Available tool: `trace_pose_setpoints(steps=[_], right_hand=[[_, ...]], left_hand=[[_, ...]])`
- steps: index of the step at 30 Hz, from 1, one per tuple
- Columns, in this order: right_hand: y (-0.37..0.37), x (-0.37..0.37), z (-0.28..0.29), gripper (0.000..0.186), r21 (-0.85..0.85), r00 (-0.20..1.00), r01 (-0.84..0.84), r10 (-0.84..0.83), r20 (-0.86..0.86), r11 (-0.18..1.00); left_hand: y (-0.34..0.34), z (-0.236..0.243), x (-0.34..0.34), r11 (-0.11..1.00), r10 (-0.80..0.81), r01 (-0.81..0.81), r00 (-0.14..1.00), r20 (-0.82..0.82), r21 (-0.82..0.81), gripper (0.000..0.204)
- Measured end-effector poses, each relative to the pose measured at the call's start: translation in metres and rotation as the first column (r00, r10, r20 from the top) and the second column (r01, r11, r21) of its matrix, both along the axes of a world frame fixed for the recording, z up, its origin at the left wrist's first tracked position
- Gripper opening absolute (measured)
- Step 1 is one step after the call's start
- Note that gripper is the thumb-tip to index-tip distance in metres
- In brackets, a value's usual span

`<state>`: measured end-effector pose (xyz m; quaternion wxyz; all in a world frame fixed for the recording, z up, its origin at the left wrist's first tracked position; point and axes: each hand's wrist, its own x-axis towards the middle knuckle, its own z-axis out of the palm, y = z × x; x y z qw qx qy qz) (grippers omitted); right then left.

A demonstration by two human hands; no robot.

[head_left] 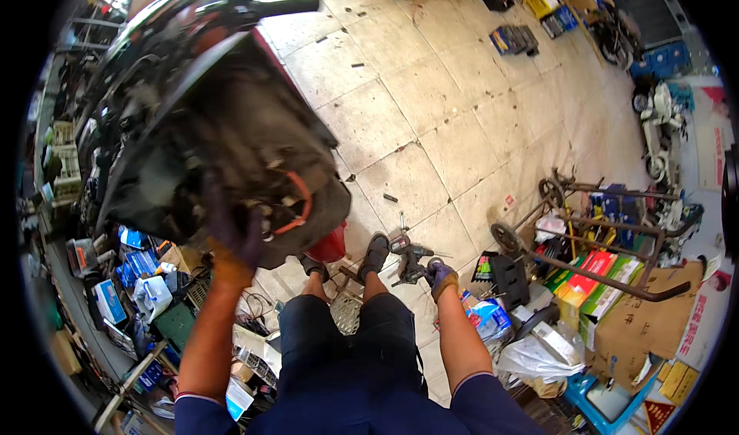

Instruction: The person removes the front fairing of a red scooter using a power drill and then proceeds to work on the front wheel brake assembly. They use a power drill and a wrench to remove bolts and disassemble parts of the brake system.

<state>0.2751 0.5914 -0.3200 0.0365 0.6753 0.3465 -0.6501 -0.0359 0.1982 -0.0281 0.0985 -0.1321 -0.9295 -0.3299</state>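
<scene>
Pale tiles [400,104]; dark scooter [258,119], curved orange cable [306,204]

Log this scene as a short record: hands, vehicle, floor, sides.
Left hand: gloved, at the dark vehicle panel, near an orange-red cable; grip unclear
Right hand: gloved, low, at a dark tool-like object; grip unclear
Vehicle: handlebar grip visible
Floor: pale tiles, scattered debris
Left side: blue packages
Right side: wheeled metal frame, cardboard

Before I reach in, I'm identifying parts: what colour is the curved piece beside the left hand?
The curved piece is orange-red, best seen in the head view.
</scene>
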Motion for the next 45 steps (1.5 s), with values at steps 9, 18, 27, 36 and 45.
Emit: trace_pose_setpoints(steps=[9, 18, 27, 36, 45], right_hand=[[0.067, 0.013, -0.124, 0.022, -0.190, 0.980, 0.191, -0.175, 0.100, 0.963], [0.078, 0.108, -0.163, 0.055, -0.437, 0.829, -0.196, 0.387, 0.404, 0.878], [0.086, 0.099, -0.156, 0.064, -0.002, 0.865, -0.376, 0.352, 0.357, 0.927], [0.021, -0.029, 0.028, 0.070, 0.244, 0.900, -0.431, 0.431, 0.057, 0.868], [-0.117, -0.098, 0.131, 0.054, 0.516, 0.723, -0.423, 0.621, -0.304, 0.745]], left_hand=[[-0.005, -0.001, 0.008, 0.885, 0.174, -0.173, 0.984, -0.038, -0.432, 0.075], [-0.003, -0.001, 0.007, 0.839, 0.094, -0.110, 0.994, -0.056, -0.532, 0.071], [0.025, 0.000, 0.008, 0.948, 0.163, -0.147, 0.986, 0.034, -0.283, 0.075], [0.003, 0.011, 0.004, 0.953, -0.006, -0.033, 0.992, -0.128, -0.302, 0.077], [-0.001, 0.017, -0.003, 0.976, -0.018, -0.014, 0.989, -0.144, -0.217, 0.078]])
